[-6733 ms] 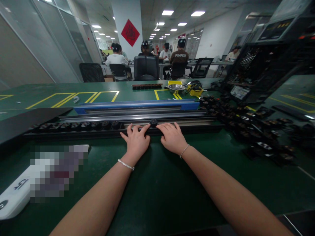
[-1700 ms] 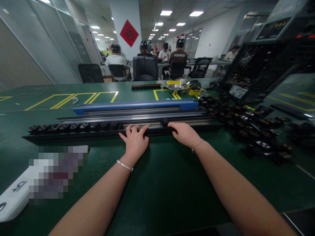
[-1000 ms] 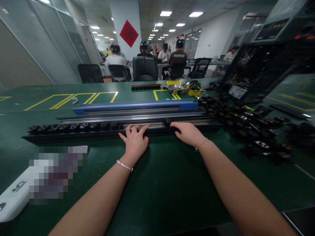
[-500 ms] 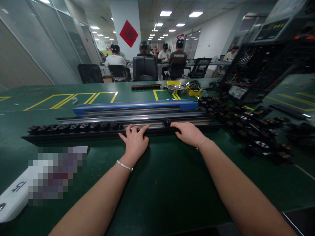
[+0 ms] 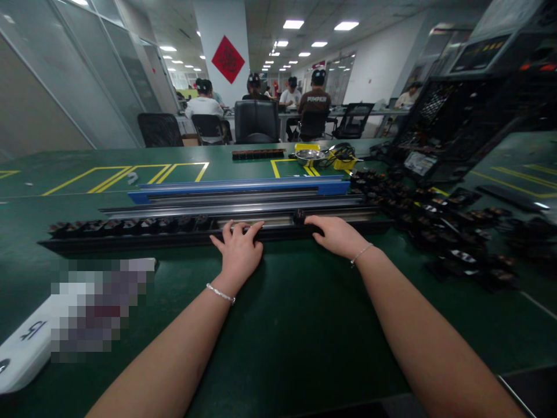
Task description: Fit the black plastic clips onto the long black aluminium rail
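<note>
A long black rail (image 5: pixel 148 241) lies crosswise on the green table, with a row of small black parts (image 5: pixel 130 224) seated along its left half. My left hand (image 5: pixel 240 248) rests on the rail's middle, fingers spread and holding nothing. To its right, my right hand (image 5: pixel 337 236) has thumb and fingers closed at a single small black part (image 5: pixel 299 216) in the rail's channel. Its fingertips are partly hidden behind that part. Between the two hands a bare, pale stretch of the channel (image 5: pixel 276 221) shows.
Behind the rail lie a grey metal rail (image 5: pixel 235 207) and a blue-edged one (image 5: pixel 243 186). Loose black parts (image 5: pixel 456 232) heap at the right, before an open computer case (image 5: pixel 439 128). A metal bowl (image 5: pixel 310 155) stands farther back; a white object (image 5: pixel 26 342) lies front left.
My right hand and the small black part at its fingertips have shifted slightly right along the rail. The left hand stays in place.
</note>
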Available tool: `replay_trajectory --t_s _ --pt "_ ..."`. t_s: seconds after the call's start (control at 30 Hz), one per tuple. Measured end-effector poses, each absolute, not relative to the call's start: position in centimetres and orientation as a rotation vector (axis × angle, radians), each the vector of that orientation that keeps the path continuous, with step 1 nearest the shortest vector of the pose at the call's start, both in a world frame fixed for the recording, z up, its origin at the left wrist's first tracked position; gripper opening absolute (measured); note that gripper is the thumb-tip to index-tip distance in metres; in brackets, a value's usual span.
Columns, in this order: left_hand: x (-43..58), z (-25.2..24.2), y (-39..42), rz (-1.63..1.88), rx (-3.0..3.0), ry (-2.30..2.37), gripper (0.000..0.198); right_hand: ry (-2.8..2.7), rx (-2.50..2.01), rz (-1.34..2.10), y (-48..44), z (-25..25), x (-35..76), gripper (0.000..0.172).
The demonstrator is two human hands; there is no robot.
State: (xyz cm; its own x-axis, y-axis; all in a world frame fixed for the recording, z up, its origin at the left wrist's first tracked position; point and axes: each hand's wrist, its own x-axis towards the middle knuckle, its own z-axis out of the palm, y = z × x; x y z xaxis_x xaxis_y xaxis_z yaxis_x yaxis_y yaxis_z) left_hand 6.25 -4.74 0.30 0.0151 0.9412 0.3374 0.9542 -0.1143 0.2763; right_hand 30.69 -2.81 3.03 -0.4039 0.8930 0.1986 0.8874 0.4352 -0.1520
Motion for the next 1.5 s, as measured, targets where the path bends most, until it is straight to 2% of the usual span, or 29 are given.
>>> replay_trajectory --t_s 1.5 --pt "6.32 0.43 -4.75 -0.667 -2.212 -2.09 0.051 -2.404 -1.641 0.092 -2.87 3.43 31.72 0.037"
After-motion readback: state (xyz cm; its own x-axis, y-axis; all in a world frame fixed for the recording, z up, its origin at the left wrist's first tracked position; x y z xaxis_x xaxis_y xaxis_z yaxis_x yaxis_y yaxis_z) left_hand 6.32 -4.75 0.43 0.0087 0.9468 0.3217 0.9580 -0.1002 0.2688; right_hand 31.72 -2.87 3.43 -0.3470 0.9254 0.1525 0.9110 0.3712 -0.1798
